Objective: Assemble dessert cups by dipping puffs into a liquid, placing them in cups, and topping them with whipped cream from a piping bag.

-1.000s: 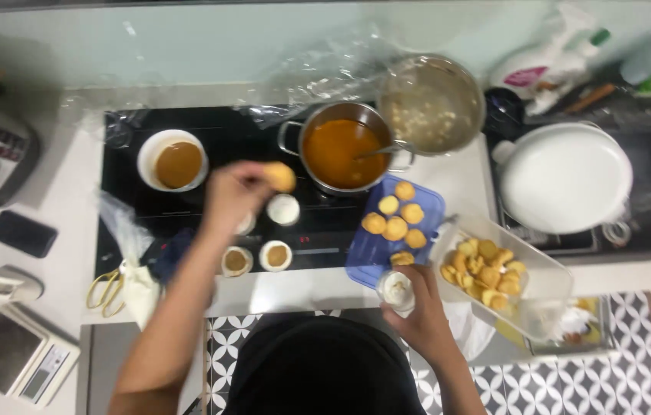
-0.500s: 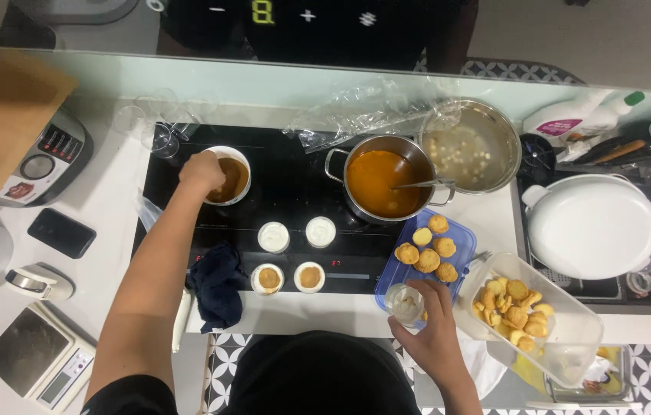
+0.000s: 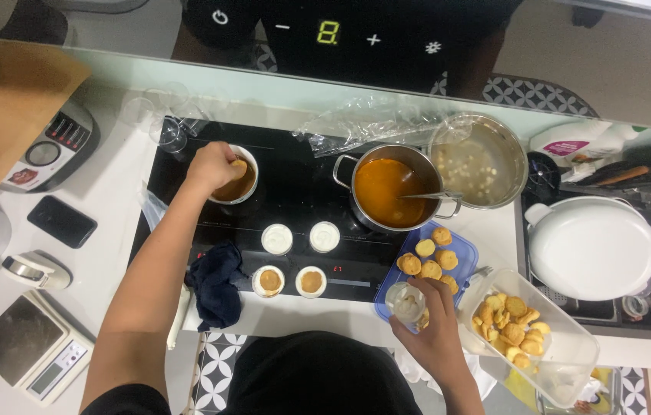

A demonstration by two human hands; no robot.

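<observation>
My left hand (image 3: 214,164) reaches over the black cooktop (image 3: 295,192) and holds a small round biscuit (image 3: 239,166) at the surface of the brown liquid in a white bowl (image 3: 235,184). My right hand (image 3: 431,327) grips a small glass cup (image 3: 406,302) at the counter's front edge, just below a blue tray (image 3: 464,253) of round biscuits. Several small cups stand mid-cooktop: two with white cream (image 3: 277,238) and two topped brown (image 3: 269,281).
A pot of orange liquid (image 3: 384,192) holds a ladle, with a steel pot (image 3: 483,161) beside it. A clear tub of biscuits (image 3: 529,323) and a white lidded pan (image 3: 593,247) sit right. A dark cloth (image 3: 216,283), phone (image 3: 62,221) and kitchen scale (image 3: 33,346) lie left.
My left hand carried the biscuit from above the small cups up and left to the white bowl and now dips it there. My right hand stays on the glass cup.
</observation>
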